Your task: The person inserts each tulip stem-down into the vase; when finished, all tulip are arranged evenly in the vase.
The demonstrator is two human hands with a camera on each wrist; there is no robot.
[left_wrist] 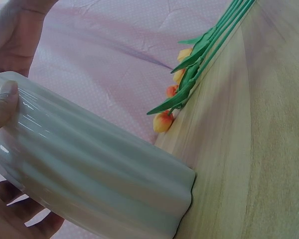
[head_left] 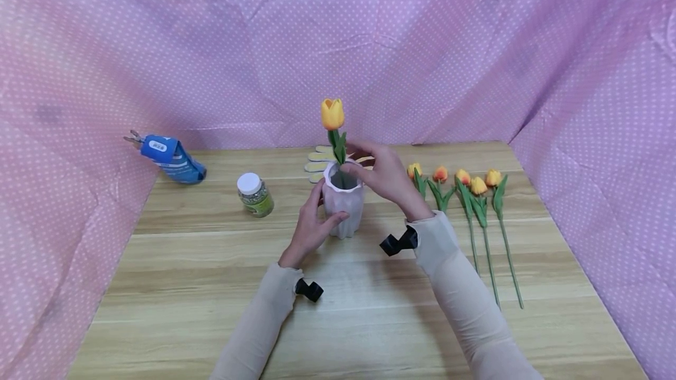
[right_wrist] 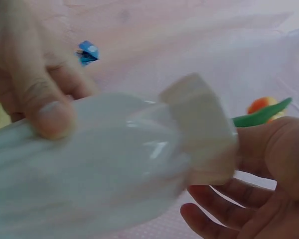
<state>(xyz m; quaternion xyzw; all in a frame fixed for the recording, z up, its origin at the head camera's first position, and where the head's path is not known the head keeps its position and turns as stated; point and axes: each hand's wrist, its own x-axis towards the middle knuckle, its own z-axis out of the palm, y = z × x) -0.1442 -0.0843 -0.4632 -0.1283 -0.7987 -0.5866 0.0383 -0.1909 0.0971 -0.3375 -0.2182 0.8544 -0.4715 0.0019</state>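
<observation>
A pale ribbed vase (head_left: 343,210) stands upright on the wooden table. My left hand (head_left: 308,227) grips its side, thumb across the front and fingers round the far side; the left wrist view shows the thumb on the glossy wall. A yellow tulip (head_left: 333,115) with green leaves rises from the vase, its lower stem inside the mouth. At the rim, my right hand (head_left: 382,175) pinches the tulip's stem just under the leaves. In the right wrist view, the other fingers (right_wrist: 214,209) of that hand curl loosely beside the rim, and the vase hides the fingertips at the stem.
Several orange and yellow tulips (head_left: 477,186) lie side by side on the right. Behind the vase is a yellow-and-white glove (head_left: 317,166). A white-lidded jar (head_left: 256,197) stands left of the vase, a clipped blue bag (head_left: 176,157) farther left. Pink dotted cloth (head_left: 338,28) borders the table.
</observation>
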